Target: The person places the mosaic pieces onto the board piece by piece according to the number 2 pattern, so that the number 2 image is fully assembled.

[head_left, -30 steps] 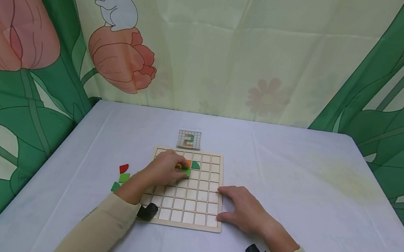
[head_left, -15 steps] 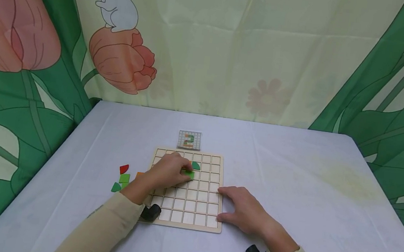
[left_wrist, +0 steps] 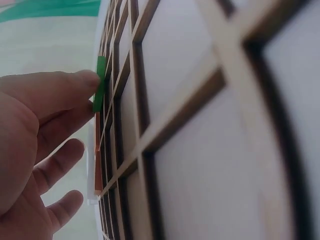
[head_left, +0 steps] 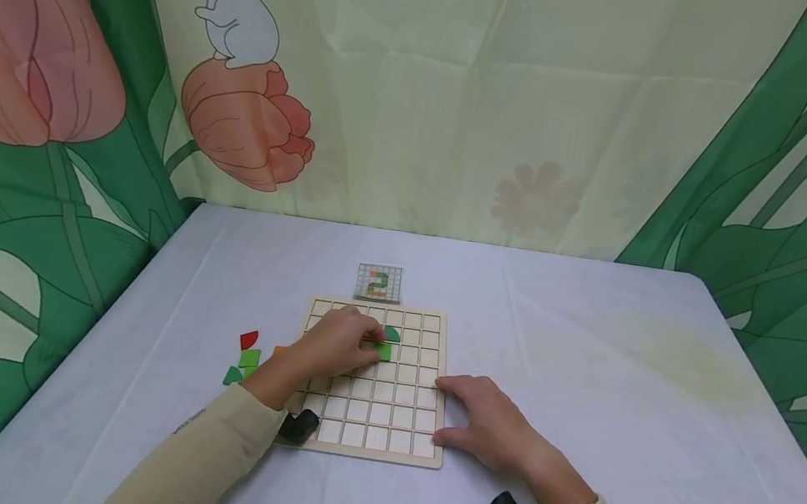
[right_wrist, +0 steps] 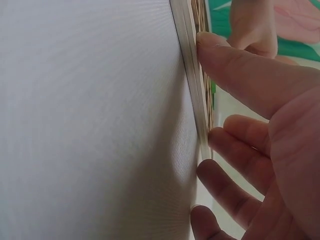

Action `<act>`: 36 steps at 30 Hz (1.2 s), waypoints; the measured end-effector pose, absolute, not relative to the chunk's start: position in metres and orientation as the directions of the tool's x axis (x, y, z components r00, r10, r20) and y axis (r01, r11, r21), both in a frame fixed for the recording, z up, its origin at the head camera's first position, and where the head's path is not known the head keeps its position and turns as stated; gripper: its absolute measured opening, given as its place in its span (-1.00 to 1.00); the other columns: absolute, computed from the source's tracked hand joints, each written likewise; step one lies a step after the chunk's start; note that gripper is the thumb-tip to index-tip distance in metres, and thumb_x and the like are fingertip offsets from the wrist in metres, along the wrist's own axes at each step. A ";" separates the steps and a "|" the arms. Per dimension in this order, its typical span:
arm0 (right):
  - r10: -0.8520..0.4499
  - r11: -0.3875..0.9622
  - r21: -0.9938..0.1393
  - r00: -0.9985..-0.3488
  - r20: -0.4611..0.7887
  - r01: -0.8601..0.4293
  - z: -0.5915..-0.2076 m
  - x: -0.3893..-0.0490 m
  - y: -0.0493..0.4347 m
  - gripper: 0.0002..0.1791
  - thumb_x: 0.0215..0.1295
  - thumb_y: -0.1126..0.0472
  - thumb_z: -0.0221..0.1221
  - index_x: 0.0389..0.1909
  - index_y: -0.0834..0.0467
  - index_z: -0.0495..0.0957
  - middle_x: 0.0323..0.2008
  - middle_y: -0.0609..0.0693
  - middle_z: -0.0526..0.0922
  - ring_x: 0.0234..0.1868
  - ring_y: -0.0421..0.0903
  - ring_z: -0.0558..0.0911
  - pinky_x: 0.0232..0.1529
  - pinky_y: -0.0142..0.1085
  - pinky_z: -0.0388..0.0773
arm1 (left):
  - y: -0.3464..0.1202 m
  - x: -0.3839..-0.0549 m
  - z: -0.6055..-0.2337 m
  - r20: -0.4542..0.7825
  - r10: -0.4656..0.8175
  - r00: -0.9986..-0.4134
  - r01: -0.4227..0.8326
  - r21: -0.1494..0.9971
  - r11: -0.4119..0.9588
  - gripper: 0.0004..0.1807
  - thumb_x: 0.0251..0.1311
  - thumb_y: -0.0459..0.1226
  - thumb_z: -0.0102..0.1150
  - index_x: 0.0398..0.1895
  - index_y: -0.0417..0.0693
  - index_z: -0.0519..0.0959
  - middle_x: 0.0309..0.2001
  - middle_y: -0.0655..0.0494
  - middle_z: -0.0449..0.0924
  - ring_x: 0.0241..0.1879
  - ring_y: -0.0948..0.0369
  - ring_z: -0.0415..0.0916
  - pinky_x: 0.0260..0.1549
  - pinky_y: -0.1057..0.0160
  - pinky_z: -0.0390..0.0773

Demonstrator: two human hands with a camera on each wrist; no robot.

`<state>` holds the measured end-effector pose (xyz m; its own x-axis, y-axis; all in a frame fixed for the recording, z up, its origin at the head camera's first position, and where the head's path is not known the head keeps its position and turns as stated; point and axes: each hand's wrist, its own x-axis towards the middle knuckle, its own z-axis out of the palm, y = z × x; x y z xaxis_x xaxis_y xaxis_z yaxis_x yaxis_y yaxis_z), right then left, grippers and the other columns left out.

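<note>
My left hand [head_left: 338, 341] is over the upper part of a wooden grid board [head_left: 378, 455]. Its thumb and index finger pinch a light green square tile [head_left: 384, 352] at the tile's left side. In the left wrist view the green tile [left_wrist: 100, 82] stands slightly proud of the grid, with orange tiles [left_wrist: 97, 170] beyond it. Just above the square, in the head view, lies a dark green quarter-round tile [head_left: 392, 334]. My right hand [head_left: 492, 423] rests thumb and fingertips against the board's right edge, fingers loosely extended; the right wrist view shows the thumb [right_wrist: 215, 47] on the rim.
Loose tiles lie left of the board: a red one [head_left: 248, 339], a green square [head_left: 249, 357], a dark green one [head_left: 233, 376] and an orange one [head_left: 278, 349], partly hidden. A small pattern card [head_left: 379, 282] stands behind the board. White cloth [head_left: 588, 350] covers the table.
My left hand has shifted slightly right with the light green tile, which now sits directly below the dark green quarter-round. The right hand stays at the board's edge.
</note>
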<state>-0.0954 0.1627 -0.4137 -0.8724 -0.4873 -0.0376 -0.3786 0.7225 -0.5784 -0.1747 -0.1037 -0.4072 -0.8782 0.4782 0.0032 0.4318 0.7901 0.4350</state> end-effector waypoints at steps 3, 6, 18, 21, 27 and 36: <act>-0.486 0.725 -0.574 -0.873 -0.037 -0.380 -0.414 -0.095 0.163 -0.28 0.08 0.11 0.47 0.26 0.25 0.49 0.20 0.10 0.54 0.26 0.14 0.44 0.26 0.05 0.35 | -0.104 -0.175 -0.407 0.001 0.484 -0.875 0.437 0.434 0.788 -0.84 0.18 -0.21 0.41 -0.18 0.04 0.72 -0.18 0.25 0.68 -0.03 0.14 0.48 0.08 0.00 0.40; -0.485 0.723 -0.578 -0.874 -0.037 -0.377 -0.415 -0.096 0.163 -0.28 0.09 0.11 0.47 0.26 0.24 0.49 0.20 0.10 0.54 0.25 0.14 0.44 0.26 0.06 0.35 | -0.102 -0.176 -0.408 0.008 0.505 -0.863 0.459 0.431 0.777 -0.85 0.19 -0.22 0.41 -0.18 0.03 0.73 -0.18 0.23 0.68 -0.07 0.14 0.49 0.04 0.02 0.43; -0.496 0.711 -0.581 -0.868 -0.016 -0.396 -0.415 -0.095 0.165 -0.30 0.09 0.13 0.47 0.25 0.27 0.49 0.20 0.12 0.54 0.27 0.16 0.44 0.27 0.07 0.34 | -0.096 -0.182 -0.411 0.019 0.540 -0.841 0.503 0.395 0.769 -0.85 0.21 -0.18 0.41 -0.18 0.05 0.73 -0.20 0.25 0.70 -0.18 0.19 0.48 -0.13 0.12 0.48; -0.495 0.712 -0.581 -0.869 -0.015 -0.395 -0.415 -0.095 0.165 -0.30 0.09 0.13 0.47 0.25 0.27 0.49 0.20 0.12 0.54 0.26 0.16 0.44 0.27 0.07 0.34 | -0.095 -0.182 -0.410 0.022 0.542 -0.840 0.505 0.395 0.767 -0.85 0.21 -0.19 0.40 -0.17 0.04 0.73 -0.20 0.24 0.69 -0.16 0.18 0.48 -0.12 0.12 0.48; -0.495 0.713 -0.578 -0.869 -0.013 -0.397 -0.415 -0.096 0.164 -0.30 0.08 0.11 0.47 0.25 0.25 0.50 0.19 0.11 0.55 0.25 0.15 0.45 0.26 0.07 0.35 | -0.094 -0.180 -0.409 0.058 0.554 -0.831 0.532 0.379 0.757 -0.86 0.17 -0.23 0.42 -0.20 0.00 0.74 -0.24 0.23 0.69 -0.21 0.18 0.46 -0.18 0.15 0.48; -0.495 0.715 -0.580 -0.869 -0.023 -0.392 -0.413 -0.096 0.163 -0.29 0.10 0.10 0.47 0.26 0.25 0.49 0.20 0.11 0.54 0.27 0.16 0.44 0.27 0.07 0.33 | -0.095 -0.179 -0.408 0.033 0.540 -0.841 0.507 0.398 0.765 -0.86 0.18 -0.21 0.43 -0.20 0.04 0.74 -0.24 0.25 0.70 -0.25 0.21 0.45 -0.22 0.16 0.47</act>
